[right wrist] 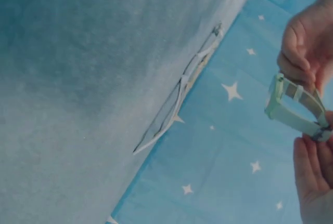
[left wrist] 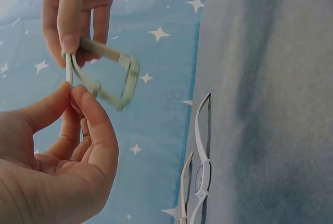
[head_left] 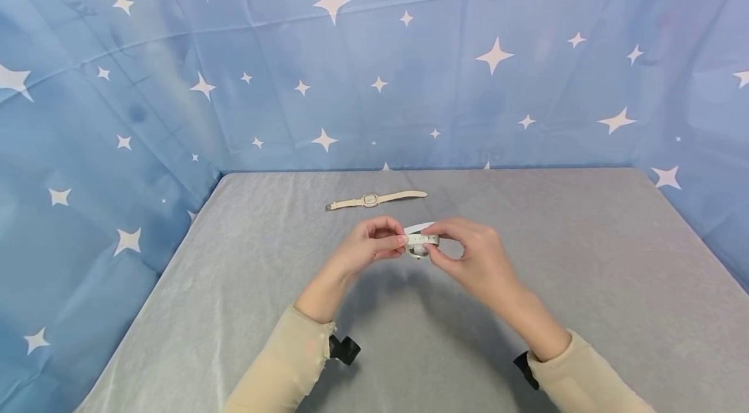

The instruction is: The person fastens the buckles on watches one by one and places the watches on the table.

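Observation:
Between the two hands is a pale wristwatch (left wrist: pixel 125 86), its strap bent round into a loop. The left hand (head_left: pixel 374 245) pinches the free end of the strap between thumb and forefinger. From the other side, the right hand (head_left: pixel 475 255) pinches the strap with thumb and fingers; in the left wrist view its fingertips partly cover the strap where the layers meet. The watch is held above the grey table. A cream watch (head_left: pixel 370 200) lies stretched out beyond the hands. Beside it in the left wrist view lies a white watch (left wrist: pixel 202 177), largely hidden by the hands in the head view.
A grey cloth (head_left: pixel 585 257) covers the table. Blue fabric with white stars (head_left: pixel 409 75) rises behind the table's back edge and at both sides. Black wrist mounts (head_left: pixel 345 349) show at the sleeve cuffs.

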The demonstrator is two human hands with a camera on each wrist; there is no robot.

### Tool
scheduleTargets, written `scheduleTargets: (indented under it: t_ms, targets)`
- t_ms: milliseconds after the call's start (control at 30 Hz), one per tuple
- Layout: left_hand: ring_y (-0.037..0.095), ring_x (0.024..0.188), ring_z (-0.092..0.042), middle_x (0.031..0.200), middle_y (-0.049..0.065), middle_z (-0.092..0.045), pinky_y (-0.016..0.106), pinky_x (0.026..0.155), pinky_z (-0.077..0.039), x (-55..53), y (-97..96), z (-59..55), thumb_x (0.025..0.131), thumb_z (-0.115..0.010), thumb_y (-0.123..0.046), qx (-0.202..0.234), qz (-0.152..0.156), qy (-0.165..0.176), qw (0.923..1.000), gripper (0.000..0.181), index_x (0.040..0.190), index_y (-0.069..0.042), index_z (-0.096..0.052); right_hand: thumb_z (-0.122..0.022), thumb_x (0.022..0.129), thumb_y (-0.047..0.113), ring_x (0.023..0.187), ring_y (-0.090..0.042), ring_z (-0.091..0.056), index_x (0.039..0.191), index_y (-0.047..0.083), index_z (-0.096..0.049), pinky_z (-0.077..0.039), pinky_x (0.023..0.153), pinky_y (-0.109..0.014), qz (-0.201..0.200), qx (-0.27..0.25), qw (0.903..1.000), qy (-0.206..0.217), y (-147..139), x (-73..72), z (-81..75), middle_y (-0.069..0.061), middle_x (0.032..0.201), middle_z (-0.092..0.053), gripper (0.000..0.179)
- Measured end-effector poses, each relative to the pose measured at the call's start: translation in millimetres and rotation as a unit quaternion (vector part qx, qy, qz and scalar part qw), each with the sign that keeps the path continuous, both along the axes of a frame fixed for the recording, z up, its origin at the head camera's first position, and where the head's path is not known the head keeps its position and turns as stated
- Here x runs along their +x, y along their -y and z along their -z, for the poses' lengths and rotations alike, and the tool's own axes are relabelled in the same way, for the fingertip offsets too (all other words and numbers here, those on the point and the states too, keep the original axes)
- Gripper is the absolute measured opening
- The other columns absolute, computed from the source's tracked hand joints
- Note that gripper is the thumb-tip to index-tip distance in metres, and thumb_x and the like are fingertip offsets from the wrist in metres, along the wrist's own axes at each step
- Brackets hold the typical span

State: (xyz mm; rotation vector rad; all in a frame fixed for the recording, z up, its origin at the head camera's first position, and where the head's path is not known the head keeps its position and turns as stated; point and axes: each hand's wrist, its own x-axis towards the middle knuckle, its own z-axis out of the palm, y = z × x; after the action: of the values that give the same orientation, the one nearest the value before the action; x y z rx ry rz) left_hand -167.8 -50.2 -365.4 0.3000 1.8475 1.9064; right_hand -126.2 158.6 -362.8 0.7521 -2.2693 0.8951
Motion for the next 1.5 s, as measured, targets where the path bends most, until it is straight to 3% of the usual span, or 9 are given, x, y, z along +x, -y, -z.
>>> scheduleTargets:
  t_ms: [300, 767, 900, 967, 1133, 1367, 1500]
  targets:
    - [0.005, 0.073, -0.063, 0.078, -0.004, -0.064, 0.017, 0.071, -0.056, -0.1, 6.7, -1.4, 0.094, -0.058, 0.006, 0.029, 0.002, 0.024, 0.9993, 0.014, 0.092, -0.008, -0.061, -0.084, 0.073, 0.000, 0.074, -0.008, -0.068, 0.093, 0.008, -0.076, -0.052, 0.069, -0.015, -0.019, -0.010, 0.9998, 0.002, -1.6, 0.1, -2.7, -0.001, 0.088, -0.076, 0.024]
    - [0.005, 0.074, -0.063, 0.078, -0.005, -0.064, 0.019, 0.074, -0.056, 1.2, 9.9, -0.1, 0.093, -0.058, 0.007, 0.035, 0.019, 0.011, 0.9992, 0.019, 0.089, -0.011, -0.062, -0.084, 0.074, 0.001, 0.072, -0.005, -0.065, 0.093, 0.011, -0.076, -0.047, 0.067, -0.011, -0.022, -0.013, 0.9995, 0.018, -4.1, 4.5, -4.7, 0.004, 0.085, -0.074, 0.024]
    - [0.005, 0.077, -0.064, 0.081, -0.006, -0.064, 0.021, 0.078, -0.057, 3.3, 7.6, 1.6, 0.094, -0.060, 0.004, 0.021, 0.011, 0.001, 0.9997, 0.011, 0.094, -0.006, -0.063, -0.084, 0.075, 0.000, 0.078, -0.009, -0.070, 0.094, 0.011, -0.076, -0.053, 0.075, -0.009, -0.023, -0.033, 0.9980, 0.049, -4.6, 6.6, -4.8, 0.003, 0.089, -0.075, 0.023]
    - [0.004, 0.079, -0.064, 0.082, -0.007, -0.065, 0.022, 0.080, -0.057, 4.3, 6.3, 2.6, 0.093, -0.063, 0.002, 0.011, 0.003, -0.012, 0.9999, 0.007, 0.099, -0.003, -0.064, -0.083, 0.076, -0.002, 0.082, -0.012, -0.072, 0.096, 0.009, -0.076, -0.055, 0.079, -0.011, -0.025, -0.054, 0.9958, 0.069, -4.6, 7.5, -5.7, 0.000, 0.092, -0.076, 0.024]
    - [0.005, 0.084, -0.064, 0.089, -0.007, -0.068, 0.023, 0.082, -0.055, 6.1, 4.4, 5.1, 0.090, -0.068, 0.000, -0.007, -0.018, -0.065, 0.9977, 0.019, 0.108, 0.004, -0.063, -0.080, 0.077, -0.007, 0.085, -0.015, -0.073, 0.097, 0.007, -0.075, -0.056, 0.081, -0.015, -0.027, -0.102, 0.9900, 0.094, -5.4, 7.7, -8.4, -0.003, 0.094, -0.076, 0.025]
    - [0.027, 0.108, -0.069, 0.116, 0.022, -0.068, 0.030, 0.091, -0.058, 10.5, -2.8, 6.7, 0.088, -0.072, 0.001, -0.031, -0.016, -0.161, 0.9863, 0.032, 0.118, 0.005, -0.064, -0.078, 0.078, -0.009, 0.088, -0.002, -0.070, 0.099, 0.007, -0.076, -0.057, 0.081, -0.016, -0.033, -0.144, 0.9840, 0.100, -5.6, 8.5, -10.0, -0.006, 0.094, -0.076, 0.026]
    - [0.034, 0.115, -0.067, 0.117, 0.026, -0.067, 0.034, 0.099, -0.055, 13.7, -8.7, 7.6, 0.087, -0.072, 0.001, -0.033, -0.010, -0.180, 0.9831, 0.032, 0.119, 0.005, -0.064, -0.077, 0.080, -0.008, 0.091, 0.003, -0.067, 0.101, 0.007, -0.076, -0.057, 0.083, -0.016, -0.033, -0.162, 0.9796, 0.114, -5.0, 9.4, -10.1, -0.008, 0.096, -0.076, 0.025]
